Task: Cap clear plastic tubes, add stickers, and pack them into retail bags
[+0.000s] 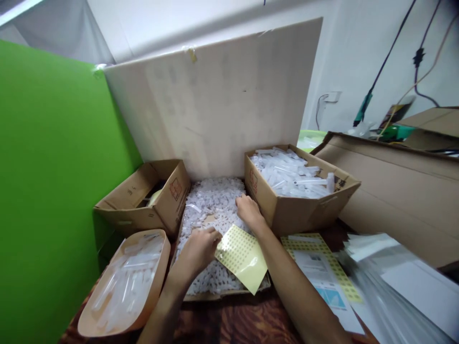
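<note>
A yellow sheet with rows of small round stickers (243, 255) lies tilted over a shallow cardboard tray (202, 297) full of small white pieces (215, 191). My left hand (202, 246) is closed on the sheet's upper left edge, fingers pressed together. Further up and to the right, my right hand (248, 210) reaches over the white pieces beside the right box, its fingers curled together. Whatever its fingertips hold, if anything, is too small to make out.
An orange bin of clear tubes (163, 267) stands at the left, with an open cardboard box (172, 191) behind it. A box of white tubes (304, 215) is at the right. Papers (322, 277) and plastic bags (387, 296) lie nearer. A pale board (215, 105) stands behind.
</note>
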### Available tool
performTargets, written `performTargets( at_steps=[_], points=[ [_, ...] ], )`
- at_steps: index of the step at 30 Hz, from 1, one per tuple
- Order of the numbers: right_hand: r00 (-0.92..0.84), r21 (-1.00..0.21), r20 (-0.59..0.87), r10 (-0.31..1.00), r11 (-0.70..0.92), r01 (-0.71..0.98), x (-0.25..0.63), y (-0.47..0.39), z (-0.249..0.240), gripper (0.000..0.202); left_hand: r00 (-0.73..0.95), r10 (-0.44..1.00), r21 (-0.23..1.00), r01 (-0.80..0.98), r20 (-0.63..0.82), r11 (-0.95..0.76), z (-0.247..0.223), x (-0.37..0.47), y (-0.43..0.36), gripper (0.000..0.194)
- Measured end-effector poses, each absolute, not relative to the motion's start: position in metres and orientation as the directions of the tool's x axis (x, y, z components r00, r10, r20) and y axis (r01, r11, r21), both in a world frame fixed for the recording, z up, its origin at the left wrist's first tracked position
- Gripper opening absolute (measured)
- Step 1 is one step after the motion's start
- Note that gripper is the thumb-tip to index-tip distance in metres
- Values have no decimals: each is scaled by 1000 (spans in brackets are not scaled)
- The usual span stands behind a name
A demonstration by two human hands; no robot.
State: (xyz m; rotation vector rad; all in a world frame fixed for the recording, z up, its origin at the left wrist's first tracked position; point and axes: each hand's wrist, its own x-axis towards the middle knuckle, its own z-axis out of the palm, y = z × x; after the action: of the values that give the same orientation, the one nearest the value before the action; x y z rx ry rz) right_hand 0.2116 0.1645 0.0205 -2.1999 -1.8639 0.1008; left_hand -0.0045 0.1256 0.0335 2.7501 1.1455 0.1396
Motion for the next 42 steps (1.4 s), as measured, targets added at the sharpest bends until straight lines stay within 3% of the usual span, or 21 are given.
performTargets(
  at_steps=[3,6,12,19,21,24,26,29,37,42],
  points=[
    [190,-218,114,975,-162,962,210,165,15,27,457,884,233,854,92,-466,35,21,157,23],
    [206,-215,125,970,-177,960,208,163,12,32,333,938,257,902,97,-347,21,42,188,21],
    [227,-282,181,957,-171,944,215,167,10,23,353,930,359,859,102,-366,-8,48,222,9],
    [245,-404,293,924,-112,908,221,178,17,23,441,875,664,597,197,-450,3,40,240,18],
    [241,-610,361,901,33,792,218,183,20,18,452,860,729,502,236,-464,11,38,243,17],
    [213,-877,400,892,304,372,210,187,28,11,470,827,827,298,308,-477,25,34,243,22],
    [176,-904,410,895,372,213,204,187,34,12,485,800,868,148,354,-474,35,31,241,25],
    [154,-893,441,884,415,176,197,184,43,15,479,784,883,39,395,-468,47,24,237,26],
    [199,-929,343,918,363,-69,182,176,51,31,452,798,893,10,398,-451,63,9,229,30],
    [230,-916,374,898,396,-59,177,175,52,35,468,759,866,-27,453,-499,68,11,225,27]
  ],
)
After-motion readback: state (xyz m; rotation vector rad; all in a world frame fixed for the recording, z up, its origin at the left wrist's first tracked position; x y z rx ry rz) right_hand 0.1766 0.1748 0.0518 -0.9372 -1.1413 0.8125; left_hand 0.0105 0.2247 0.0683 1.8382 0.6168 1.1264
